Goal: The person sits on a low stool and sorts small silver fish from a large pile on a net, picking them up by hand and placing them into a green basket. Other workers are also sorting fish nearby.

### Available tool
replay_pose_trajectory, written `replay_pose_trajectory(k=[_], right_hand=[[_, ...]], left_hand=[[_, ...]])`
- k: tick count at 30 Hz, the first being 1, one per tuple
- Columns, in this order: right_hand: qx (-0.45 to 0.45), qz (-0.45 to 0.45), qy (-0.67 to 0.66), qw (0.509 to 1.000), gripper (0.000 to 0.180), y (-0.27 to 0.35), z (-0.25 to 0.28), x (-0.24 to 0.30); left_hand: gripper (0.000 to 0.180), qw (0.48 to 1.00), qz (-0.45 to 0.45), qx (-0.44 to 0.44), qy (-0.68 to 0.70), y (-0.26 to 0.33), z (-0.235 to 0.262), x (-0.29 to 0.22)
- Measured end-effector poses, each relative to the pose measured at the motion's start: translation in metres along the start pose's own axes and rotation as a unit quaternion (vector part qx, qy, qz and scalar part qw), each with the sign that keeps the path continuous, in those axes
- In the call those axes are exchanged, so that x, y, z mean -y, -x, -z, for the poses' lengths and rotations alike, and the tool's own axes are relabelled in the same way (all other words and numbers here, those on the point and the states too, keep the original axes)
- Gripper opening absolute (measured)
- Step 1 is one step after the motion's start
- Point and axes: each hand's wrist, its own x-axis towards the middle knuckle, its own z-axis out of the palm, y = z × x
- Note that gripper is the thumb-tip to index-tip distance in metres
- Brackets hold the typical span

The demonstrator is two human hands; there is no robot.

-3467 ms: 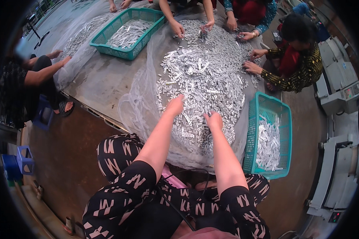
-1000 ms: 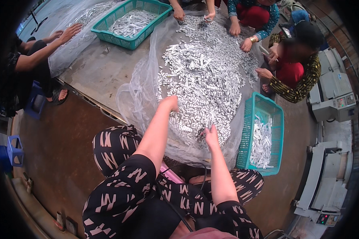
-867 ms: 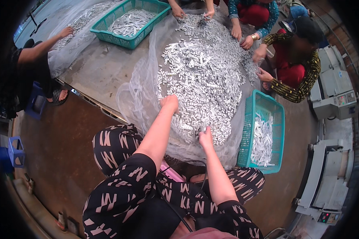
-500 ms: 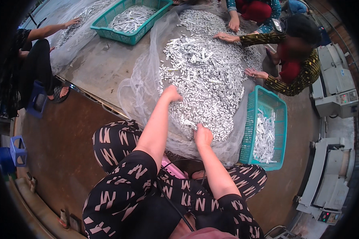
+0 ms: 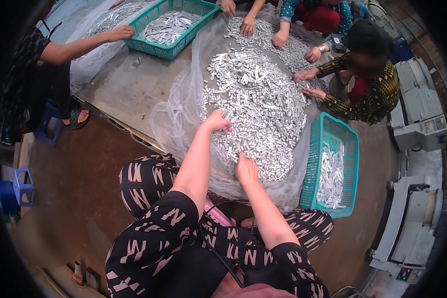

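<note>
A wide pile of small silver metal pieces (image 5: 268, 141), short cylinders with flat perforated strips among them, lies on thin white netting. At the pile's near left edge is my left hand (image 5: 217, 120), its fingers curled inward over the pieces; what they hold, if anything, is too small to name. Lower and to the right, my right hand (image 5: 247, 169) rests at the near edge of the pile with fingers drawn together. Beside its fingertips lies a light flat strip (image 5: 231, 155); whether the fingers grip it is unclear.
A green plastic basket (image 5: 353, 174) with flat strips stands right of the pile, another green basket (image 5: 173, 51) at the far left. Co-workers' hands (image 5: 305, 74) reach into the pile's far and right sides. White netting (image 5: 171, 116) bunches along the left. Grey machines (image 5: 417, 107) line the right.
My right hand has shifted slightly left along the near edge. More co-workers' hands now reach into the far side of the pile. At left, a co-worker's hand has moved to the far basket's rim.
</note>
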Motion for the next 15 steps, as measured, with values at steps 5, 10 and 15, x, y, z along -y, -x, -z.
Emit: replay_pose_trajectory(k=[5, 10, 15], right_hand=[[0.008, 0.05, 0.07, 0.996, 0.012, -0.009, 0.008, 0.008], [0.095, -0.006, 0.055, 0.994, 0.018, -0.013, 0.023, 0.006], [0.12, -0.088, -0.21, 0.966, 0.026, -0.012, 0.03, -0.024]], left_hand=[[0.037, 0.888, 0.001, -0.015, -0.46, -0.009, -0.003, 0.03], [0.048, 0.883, 0.038, -0.066, -0.463, 0.02, -0.036, 0.006], [0.049, 0.887, 0.028, -0.091, -0.452, 0.026, -0.034, 0.011]])
